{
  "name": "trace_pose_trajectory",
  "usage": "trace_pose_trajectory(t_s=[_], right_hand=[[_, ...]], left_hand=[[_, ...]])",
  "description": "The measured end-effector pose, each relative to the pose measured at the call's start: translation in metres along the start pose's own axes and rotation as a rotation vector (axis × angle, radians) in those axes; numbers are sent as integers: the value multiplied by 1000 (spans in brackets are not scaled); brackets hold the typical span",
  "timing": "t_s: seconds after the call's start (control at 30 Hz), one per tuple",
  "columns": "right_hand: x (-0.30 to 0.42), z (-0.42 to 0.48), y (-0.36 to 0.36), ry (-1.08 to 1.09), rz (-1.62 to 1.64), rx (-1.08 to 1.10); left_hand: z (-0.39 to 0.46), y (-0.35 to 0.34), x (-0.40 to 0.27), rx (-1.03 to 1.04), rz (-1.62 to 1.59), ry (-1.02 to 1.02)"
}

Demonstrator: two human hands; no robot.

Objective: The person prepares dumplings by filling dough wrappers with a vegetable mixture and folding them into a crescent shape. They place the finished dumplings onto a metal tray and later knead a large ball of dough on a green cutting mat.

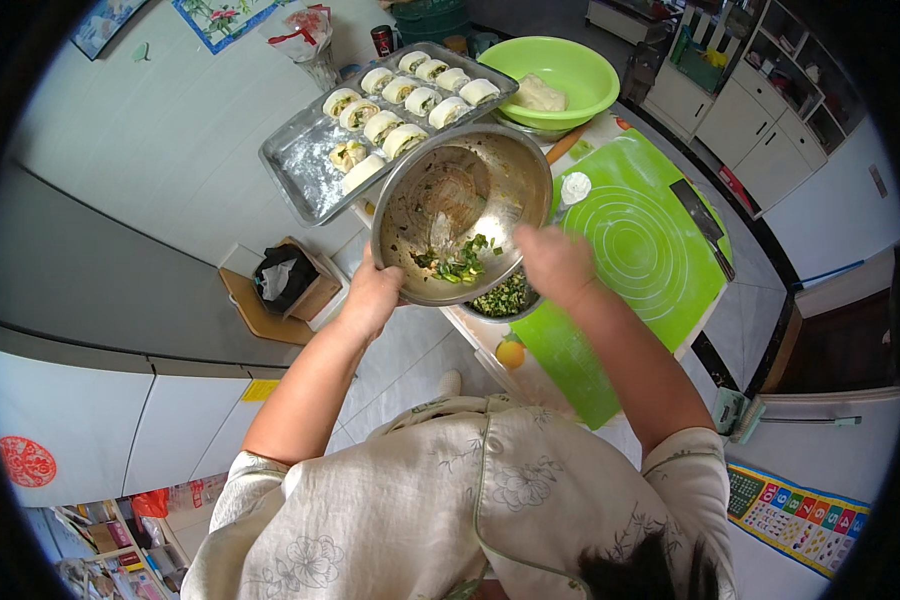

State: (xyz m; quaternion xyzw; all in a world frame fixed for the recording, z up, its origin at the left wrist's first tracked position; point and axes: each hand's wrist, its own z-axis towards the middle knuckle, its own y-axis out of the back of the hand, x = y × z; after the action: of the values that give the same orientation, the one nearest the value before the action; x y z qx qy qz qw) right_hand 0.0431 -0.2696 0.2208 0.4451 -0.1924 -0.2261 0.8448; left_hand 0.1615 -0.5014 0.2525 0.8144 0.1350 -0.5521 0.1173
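A large stainless steel mixing bowl point(461, 161) is tilted towards me, with smears on its inner wall. My left hand point(373, 294) grips its lower left rim. Chopped greens point(461, 262) gather at the bowl's near side. My right hand point(559, 262), blurred, is curled at the right rim; whether it holds anything cannot be made out. Under the tilted bowl, partly hidden, a smaller metal bowl point(531, 306) contains chopped green filling point(501, 296).
A metal tray point(300, 169) bears several filled dough rolls point(401, 90). Behind are a green basin point(600, 82) and dough point(538, 94). A green silicone mat point(637, 292) carries a cleaver point(701, 217). Flour point(576, 186) fills a small scoop or cup. A wooden rolling pin point(566, 144) lies nearby.
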Motion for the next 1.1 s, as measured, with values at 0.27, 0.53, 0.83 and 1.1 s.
trace_pose_trajectory(t_s=[0.27, 0.53, 0.83, 1.1], right_hand=[[-10, -7, 10, 135, -66, 52], [-22, -15, 9, 95, -97, -8], [-19, -22, 12, 11, -174, 49], [-29, -25, 14, -33, -157, 28]], left_hand=[[6, 4, 9, -5, 0, -26], [2, -6, 7, -66, -8, -83], [15, -1, 25, -55, 60, -150], [10, -3, 20, -84, 217, -211]])
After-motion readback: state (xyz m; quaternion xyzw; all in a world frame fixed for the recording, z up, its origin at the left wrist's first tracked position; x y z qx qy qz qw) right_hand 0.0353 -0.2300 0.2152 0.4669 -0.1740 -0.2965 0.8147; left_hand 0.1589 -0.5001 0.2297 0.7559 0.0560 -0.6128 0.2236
